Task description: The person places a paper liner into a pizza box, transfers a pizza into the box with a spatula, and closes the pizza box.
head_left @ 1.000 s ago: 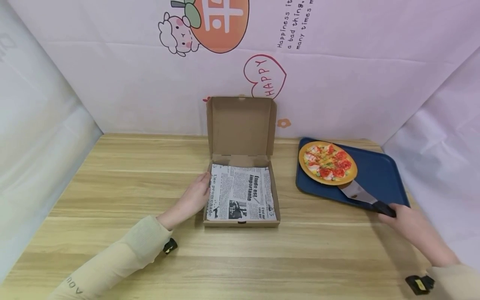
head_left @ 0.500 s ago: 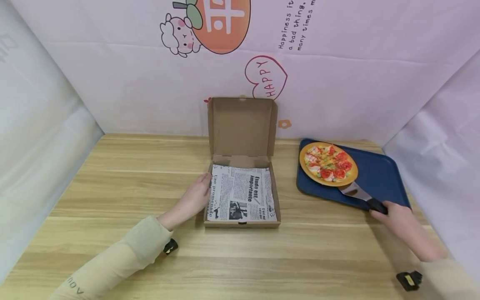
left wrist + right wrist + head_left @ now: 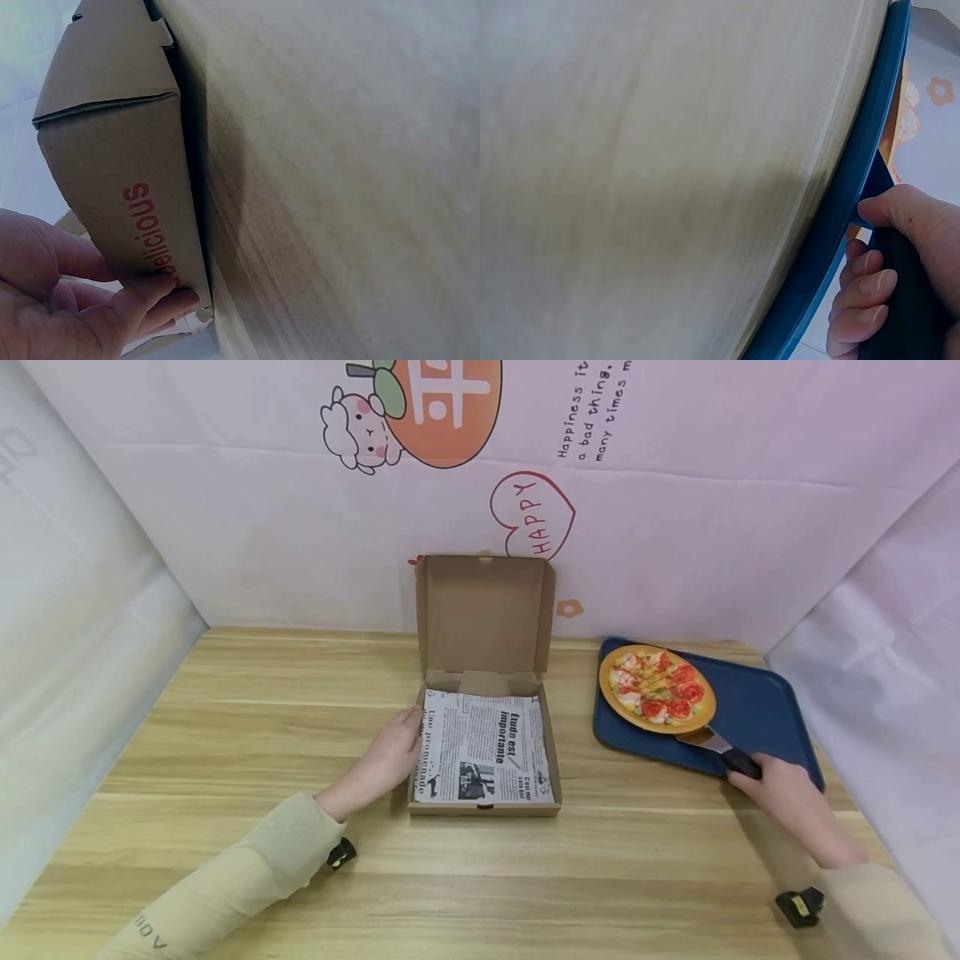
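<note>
My left hand (image 3: pixel 390 752) pinches the left wall of an opened cardboard pizza box (image 3: pixel 483 808). In the left wrist view, fingertips (image 3: pixel 154 289) press the wall's outer face beside red lettering. Newsprint-patterned paper (image 3: pixel 480 752) lines the box floor. At the right, my right hand (image 3: pixel 783 797) grips a spatula (image 3: pixel 741 763) by its black handle, thumb laid along it in the right wrist view. The metal blade's front end is hidden beneath the near edge of a pizza (image 3: pixel 658 687), which is topped with red and white pieces. A blue tray (image 3: pixel 757 710) bears the pizza on its left part.
The box lid (image 3: pixel 483 614) stands upright at the back, close to a printed cloth backdrop (image 3: pixel 675 543). Wood-grain tabletop (image 3: pixel 525 885) spans the front and the gap between box and tray. White cloth (image 3: pixel 82 610) hangs on both sides.
My right hand has moved left and a little up with the spatula, sliding its blade farther under the pizza. The left hand, box and pizza look nearly the same.
</note>
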`<state>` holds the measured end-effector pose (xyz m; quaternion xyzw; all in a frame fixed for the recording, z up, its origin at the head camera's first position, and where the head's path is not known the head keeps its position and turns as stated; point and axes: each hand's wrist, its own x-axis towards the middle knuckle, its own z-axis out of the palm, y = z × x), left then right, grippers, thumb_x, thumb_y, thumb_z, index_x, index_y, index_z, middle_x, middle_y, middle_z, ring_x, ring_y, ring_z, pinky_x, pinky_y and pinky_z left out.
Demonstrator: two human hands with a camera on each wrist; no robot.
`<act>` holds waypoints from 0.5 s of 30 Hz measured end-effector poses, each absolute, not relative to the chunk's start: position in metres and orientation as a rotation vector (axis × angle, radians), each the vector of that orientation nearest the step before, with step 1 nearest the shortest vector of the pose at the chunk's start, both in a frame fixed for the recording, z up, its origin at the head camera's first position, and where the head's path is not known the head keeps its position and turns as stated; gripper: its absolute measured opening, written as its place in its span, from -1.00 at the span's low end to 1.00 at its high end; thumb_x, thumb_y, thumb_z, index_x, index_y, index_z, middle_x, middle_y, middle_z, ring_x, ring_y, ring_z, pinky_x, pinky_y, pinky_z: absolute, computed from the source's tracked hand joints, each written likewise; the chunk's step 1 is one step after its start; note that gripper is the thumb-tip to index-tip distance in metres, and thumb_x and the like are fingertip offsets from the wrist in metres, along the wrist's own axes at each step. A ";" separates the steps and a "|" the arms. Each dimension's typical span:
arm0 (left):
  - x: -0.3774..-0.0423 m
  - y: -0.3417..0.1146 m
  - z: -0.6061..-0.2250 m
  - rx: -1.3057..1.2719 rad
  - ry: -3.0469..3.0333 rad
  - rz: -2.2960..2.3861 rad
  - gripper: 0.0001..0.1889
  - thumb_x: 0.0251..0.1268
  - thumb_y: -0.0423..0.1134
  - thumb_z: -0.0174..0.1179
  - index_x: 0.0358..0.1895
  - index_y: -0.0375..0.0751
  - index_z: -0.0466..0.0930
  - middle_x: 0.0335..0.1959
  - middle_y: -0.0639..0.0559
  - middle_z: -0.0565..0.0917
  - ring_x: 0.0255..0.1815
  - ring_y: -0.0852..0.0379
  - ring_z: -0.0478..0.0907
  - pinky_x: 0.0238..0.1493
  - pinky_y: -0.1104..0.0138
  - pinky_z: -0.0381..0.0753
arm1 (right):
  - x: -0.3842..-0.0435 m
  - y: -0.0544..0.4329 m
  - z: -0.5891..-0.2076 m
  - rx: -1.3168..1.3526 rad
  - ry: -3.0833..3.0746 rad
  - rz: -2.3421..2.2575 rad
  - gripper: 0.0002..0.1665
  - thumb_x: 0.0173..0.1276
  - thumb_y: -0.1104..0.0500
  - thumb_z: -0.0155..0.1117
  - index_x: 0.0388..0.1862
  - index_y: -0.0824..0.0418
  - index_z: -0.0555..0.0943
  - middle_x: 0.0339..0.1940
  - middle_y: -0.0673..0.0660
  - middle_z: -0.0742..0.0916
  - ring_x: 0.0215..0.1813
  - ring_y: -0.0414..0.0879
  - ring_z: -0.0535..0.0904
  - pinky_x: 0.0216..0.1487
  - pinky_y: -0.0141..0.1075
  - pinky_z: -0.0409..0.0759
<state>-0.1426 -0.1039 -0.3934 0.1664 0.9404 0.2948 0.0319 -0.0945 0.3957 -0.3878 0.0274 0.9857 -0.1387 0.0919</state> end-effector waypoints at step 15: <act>-0.142 -0.105 -0.393 0.498 2.884 0.922 -0.49 0.26 -0.47 -0.06 0.24 -0.66 0.09 0.27 -0.48 0.19 0.31 -0.30 0.14 0.32 0.02 0.15 | -0.102 0.387 -0.388 0.065 2.940 -0.419 -0.28 0.31 -0.09 0.09 -0.07 0.65 0.39 -0.28 0.56 0.56 -0.40 0.17 0.50 -0.57 -0.22 0.41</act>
